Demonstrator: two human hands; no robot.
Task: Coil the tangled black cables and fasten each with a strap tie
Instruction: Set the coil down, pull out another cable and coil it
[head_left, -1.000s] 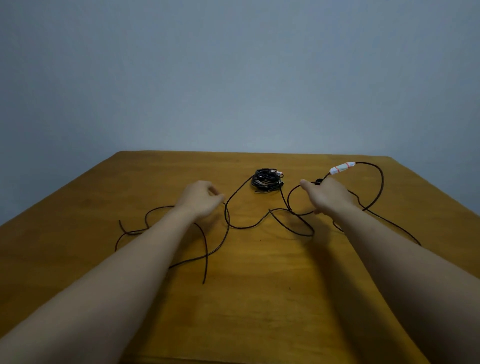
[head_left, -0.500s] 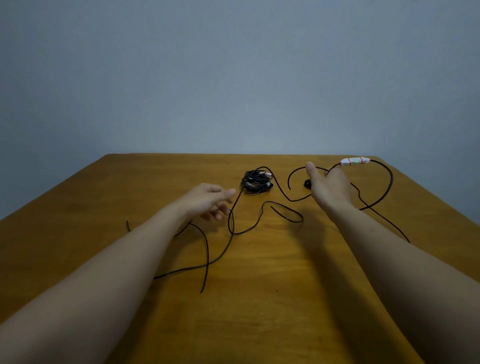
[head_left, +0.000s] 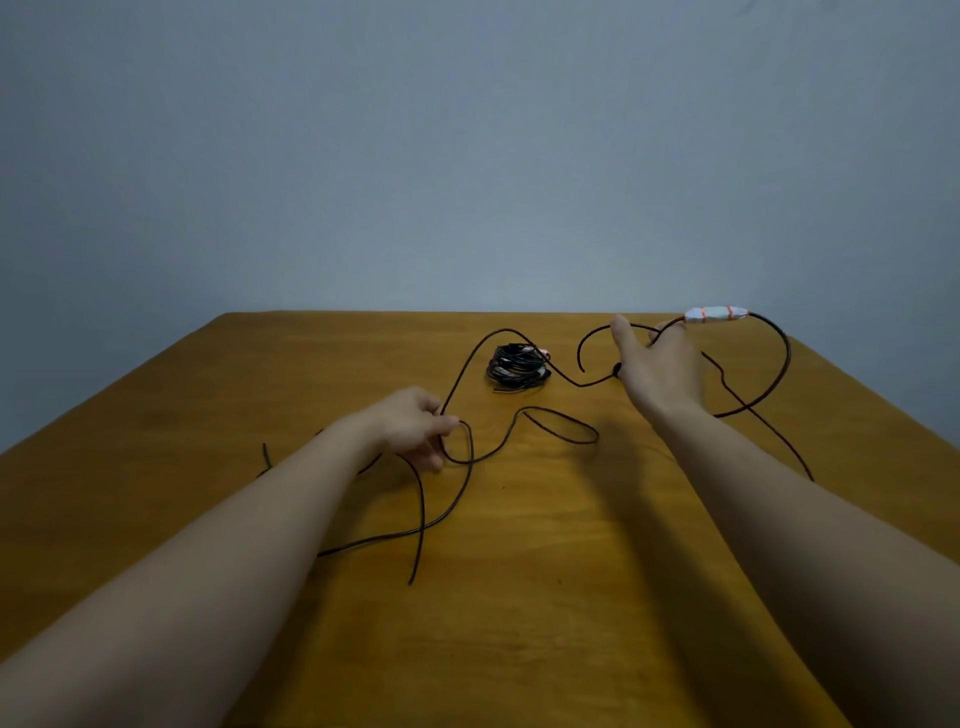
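Black cable (head_left: 422, 528): lay loose in tangled loops over the table (head_left: 571, 623), from 9 o'clock beside the left forearm round to 2 o'clock past the right hand (head_left: 657, 371); one strand caught in the left hand (head_left: 410, 428).
Left hand: fingers curled, thumb and forefinger pinched on that strand just above the wood; strand led off from the pinch toward 1 o'clock.
Right hand: stretched toward 1 o'clock, thumb spread wide, back turned to the camera; fingertips lost among the strands, so could not tell whether anything was gripped.
White wrap (head_left: 716, 314): pale piece banded in orange on the cable, just beyond the right fingertips at 1 o'clock.
Coiled bundle (head_left: 517, 366): sat between the hands, at 1 o'clock of the left and 9 o'clock of the right; black, with pale bits on its far side.
Table: wooden, orange-brown.
Wall (head_left: 467, 156): plain grey-blue, at 12 o'clock behind the table.
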